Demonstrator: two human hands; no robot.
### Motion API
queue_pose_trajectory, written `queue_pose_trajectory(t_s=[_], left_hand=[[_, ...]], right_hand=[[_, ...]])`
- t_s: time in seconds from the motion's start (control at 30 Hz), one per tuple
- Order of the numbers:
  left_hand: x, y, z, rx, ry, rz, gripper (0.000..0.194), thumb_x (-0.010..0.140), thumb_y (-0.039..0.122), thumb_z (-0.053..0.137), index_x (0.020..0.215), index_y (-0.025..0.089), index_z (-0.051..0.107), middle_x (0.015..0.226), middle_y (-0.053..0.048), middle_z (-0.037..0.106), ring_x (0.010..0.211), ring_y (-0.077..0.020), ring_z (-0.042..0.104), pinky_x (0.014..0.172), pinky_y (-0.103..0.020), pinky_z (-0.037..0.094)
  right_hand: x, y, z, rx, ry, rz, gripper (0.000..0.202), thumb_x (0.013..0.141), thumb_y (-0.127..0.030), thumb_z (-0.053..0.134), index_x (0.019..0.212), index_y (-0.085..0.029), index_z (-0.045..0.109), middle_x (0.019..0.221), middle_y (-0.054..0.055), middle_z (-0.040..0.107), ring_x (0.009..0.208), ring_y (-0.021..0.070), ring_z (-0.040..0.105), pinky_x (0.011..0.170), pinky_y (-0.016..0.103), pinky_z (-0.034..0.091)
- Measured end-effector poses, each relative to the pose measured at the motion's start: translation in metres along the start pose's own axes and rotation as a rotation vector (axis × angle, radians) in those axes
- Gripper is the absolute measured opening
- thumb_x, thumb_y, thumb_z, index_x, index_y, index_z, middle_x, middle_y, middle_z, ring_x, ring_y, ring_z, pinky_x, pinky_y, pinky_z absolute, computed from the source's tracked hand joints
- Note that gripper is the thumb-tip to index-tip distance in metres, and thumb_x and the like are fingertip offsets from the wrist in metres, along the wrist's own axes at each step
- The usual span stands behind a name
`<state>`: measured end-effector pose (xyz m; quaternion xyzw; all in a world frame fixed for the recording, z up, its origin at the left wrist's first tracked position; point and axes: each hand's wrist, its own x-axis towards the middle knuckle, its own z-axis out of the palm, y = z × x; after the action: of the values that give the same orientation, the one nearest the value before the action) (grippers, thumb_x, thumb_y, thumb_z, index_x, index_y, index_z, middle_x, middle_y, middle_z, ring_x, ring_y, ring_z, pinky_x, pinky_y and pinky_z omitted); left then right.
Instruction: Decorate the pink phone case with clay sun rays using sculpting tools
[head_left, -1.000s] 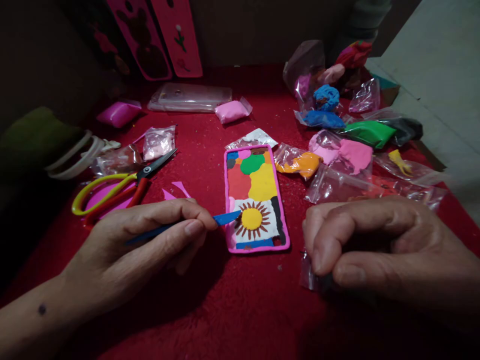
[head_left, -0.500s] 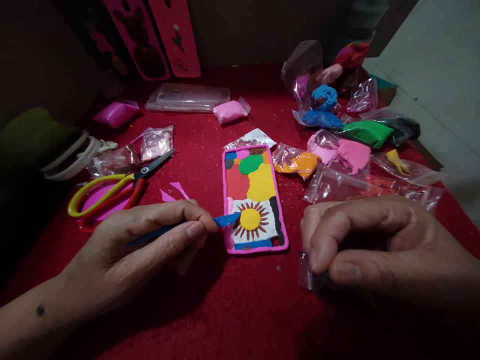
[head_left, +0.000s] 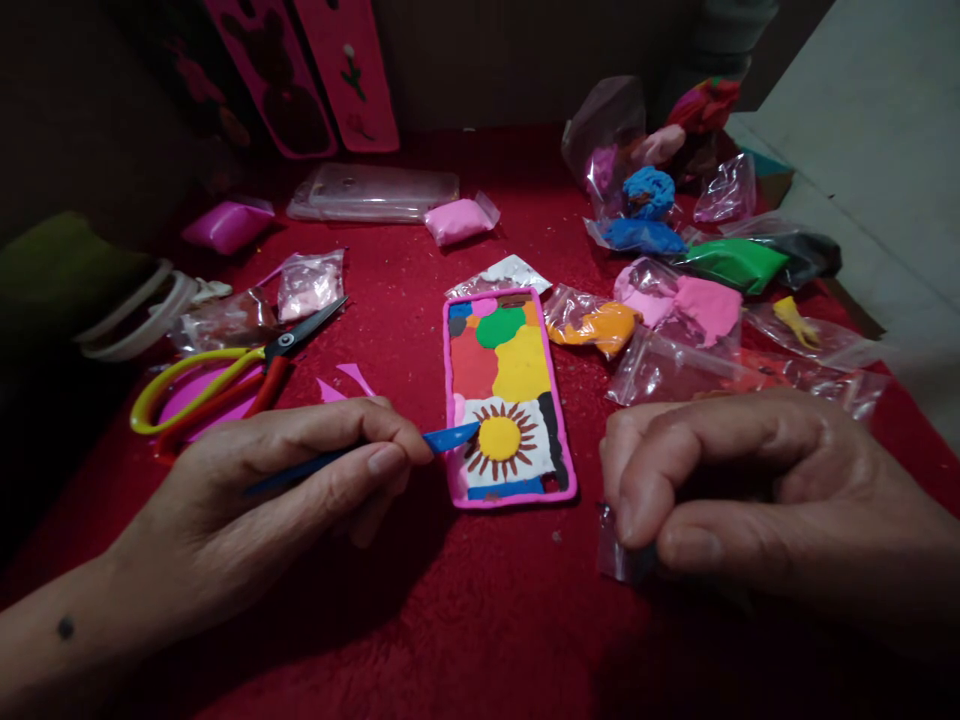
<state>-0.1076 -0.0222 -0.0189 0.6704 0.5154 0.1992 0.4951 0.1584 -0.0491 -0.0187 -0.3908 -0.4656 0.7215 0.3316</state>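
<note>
My left hand (head_left: 262,500) is closed around a blue modelling knife (head_left: 451,437). Its tip points at the left edge of a yellow clay disc (head_left: 499,438) with brown rays on a white patch. That sun decorates the lower part of a phone case (head_left: 474,370) covered in coloured clay patches with a pink rim, lying flat. Right of the case, my right hand (head_left: 757,490) has its fingers curled and pressed together. A small clear plastic bag (head_left: 616,560) shows under those fingertips; whatever they pinch is hidden.
Scissors (head_left: 283,343) with yellow and red handles lie at left, beside pink scraps (head_left: 352,375). Bags of clay, such as orange (head_left: 600,325), green (head_left: 739,262) and blue (head_left: 643,236), crowd the right. Behind are a clear case (head_left: 375,193) and decorated pink cases (head_left: 352,80).
My left hand and the blue modelling knife have shifted very slightly left. My right hand looks the same, and the clay on the case shows no visible difference.
</note>
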Motion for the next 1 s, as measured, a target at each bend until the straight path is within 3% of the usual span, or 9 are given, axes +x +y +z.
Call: queue_pose_trajectory(t_s=[0.1,0.33,0.5,0.67,1.0], left_hand=[[-0.001,0.002,0.002,-0.001,0.048,-0.019,0.014,0.084,0.036,0.057,0.081,0.029,0.069,0.052,0.003,0.057,0.047,-0.007,0.051,0.042,-0.015,0.034],[-0.001,0.005,0.004,0.021,0.035,-0.017,0.016,0.085,0.035,0.057,0.08,0.026,0.069,0.053,0.003,0.056,0.047,-0.007,0.05,0.04,-0.015,0.034],[0.002,0.0,-0.003,0.09,-0.046,0.037,0.019,0.089,0.034,0.052,0.082,0.026,0.067,0.055,0.003,0.057,0.049,-0.0076,0.054,0.048,-0.014,0.043],[0.006,-0.007,-0.011,0.157,-0.159,0.186,0.015,0.091,0.028,0.05,0.089,0.029,0.065,0.056,0.006,0.06,0.047,-0.0055,0.056,0.046,-0.01,0.044],[0.007,-0.003,-0.012,0.19,-0.116,0.216,0.016,0.091,0.026,0.048,0.092,0.027,0.064,0.058,0.005,0.06,0.05,-0.0049,0.057,0.046,-0.008,0.044]], right_hand=[[0.0,0.0,-0.001,0.0,-0.003,0.001,0.003,0.076,-0.022,0.074,0.074,-0.024,0.075,0.071,0.0,0.067,0.063,0.008,0.058,0.055,0.015,0.046],[0.0,0.001,-0.001,-0.003,-0.009,-0.002,0.003,0.076,-0.022,0.073,0.076,-0.025,0.075,0.073,0.0,0.068,0.064,0.0078,0.059,0.056,0.014,0.047],[0.0,0.001,0.0,-0.004,-0.011,-0.005,0.003,0.076,-0.021,0.074,0.076,-0.025,0.075,0.072,0.0,0.068,0.064,0.0082,0.059,0.056,0.015,0.047],[0.0,0.001,-0.002,0.021,-0.035,-0.011,0.011,0.076,-0.011,0.071,0.078,-0.022,0.074,0.074,-0.001,0.067,0.065,0.0059,0.058,0.058,0.012,0.046],[0.001,0.0,0.0,0.023,-0.035,-0.013,0.005,0.078,-0.017,0.072,0.078,-0.022,0.074,0.074,-0.002,0.068,0.067,0.0047,0.06,0.059,0.009,0.046]])
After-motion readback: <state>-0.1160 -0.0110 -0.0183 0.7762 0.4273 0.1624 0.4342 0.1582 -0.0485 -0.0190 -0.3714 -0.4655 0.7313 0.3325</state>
